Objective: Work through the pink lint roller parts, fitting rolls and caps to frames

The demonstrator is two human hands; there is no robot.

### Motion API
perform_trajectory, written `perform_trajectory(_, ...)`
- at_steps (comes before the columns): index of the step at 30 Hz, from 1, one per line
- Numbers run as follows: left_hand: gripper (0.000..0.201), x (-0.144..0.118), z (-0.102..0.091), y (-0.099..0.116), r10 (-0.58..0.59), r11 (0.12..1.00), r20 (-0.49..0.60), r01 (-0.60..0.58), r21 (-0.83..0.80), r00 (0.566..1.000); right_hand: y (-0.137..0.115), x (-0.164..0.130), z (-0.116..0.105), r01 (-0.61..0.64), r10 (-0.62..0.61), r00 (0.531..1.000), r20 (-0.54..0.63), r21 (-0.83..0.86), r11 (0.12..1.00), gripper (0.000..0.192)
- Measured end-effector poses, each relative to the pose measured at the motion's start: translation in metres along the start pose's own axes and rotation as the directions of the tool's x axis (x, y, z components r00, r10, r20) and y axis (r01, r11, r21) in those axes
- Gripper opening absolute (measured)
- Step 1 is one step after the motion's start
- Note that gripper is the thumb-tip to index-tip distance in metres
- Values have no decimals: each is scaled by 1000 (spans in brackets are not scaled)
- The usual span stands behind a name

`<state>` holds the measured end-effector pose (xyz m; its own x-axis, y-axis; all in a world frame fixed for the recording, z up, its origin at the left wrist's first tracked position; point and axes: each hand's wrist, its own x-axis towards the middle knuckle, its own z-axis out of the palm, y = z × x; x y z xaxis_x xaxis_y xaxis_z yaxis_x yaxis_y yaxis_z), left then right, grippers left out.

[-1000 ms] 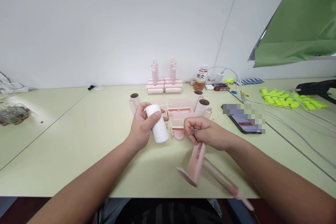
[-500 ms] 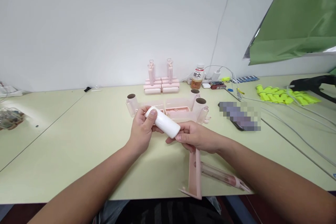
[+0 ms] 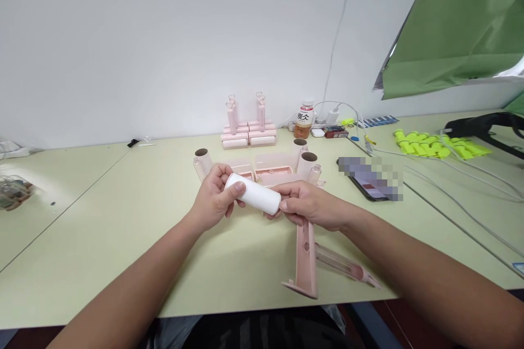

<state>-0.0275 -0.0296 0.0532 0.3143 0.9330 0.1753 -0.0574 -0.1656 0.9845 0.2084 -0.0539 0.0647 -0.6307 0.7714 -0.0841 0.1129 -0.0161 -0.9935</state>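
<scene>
The pale green tabletop point(image 3: 102, 229) lies bare to the left and in front of the hands, its near edge running just below the forearms, while pink parts point(image 3: 270, 166) and cardboard tubes point(image 3: 307, 162) crowd the space just behind them and a phone point(image 3: 370, 182) and cables point(image 3: 450, 185) lie to the right. The left hand point(image 3: 213, 202) is curled round one end of a white roll point(image 3: 256, 195), thumb on top, and the right hand point(image 3: 307, 204) pinches the other end while also gripping a pink handle point(image 3: 307, 253) that hangs down to the near edge. A clear tube point(image 3: 339, 264) beside the handle is partly hidden by the right forearm, the phone screen is blurred, and how the roll meets the handle cannot be seen.
</scene>
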Motion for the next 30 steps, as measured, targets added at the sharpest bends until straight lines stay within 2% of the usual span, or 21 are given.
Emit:
perform_trajectory(3,53,0,-5,1,-16,1000,77,15,15,997,-2,0,1,-31,30,999,-13,-13,999,38)
perform_trajectory(6,55,-1,-5,1,4,1000,96,-5,14,995,-3,0,2,-58,58,998,-38,5,998,44)
perform_trajectory(15,63,-1,1,-1,84,990,-9,-84,-110,996,-4,1,5,-39,54,997,-53,250,967,50)
perform_trajectory(21,53,-2,4,9,44,994,-114,-54,-91,992,-6,0,8,-25,73,987,-142,313,950,58)
perform_trajectory(25,52,-12,-2,14,-16,997,-135,5,-83,991,-8,1,15,-54,113,973,-203,277,959,38)
perform_trajectory(28,50,-31,-16,12,-75,996,-125,70,-49,989,-7,0,24,-127,179,956,-232,224,966,25)
perform_trajectory(30,48,-46,-29,6,-111,993,-155,114,9,982,-4,0,29,-195,222,954,-200,142,970,24)
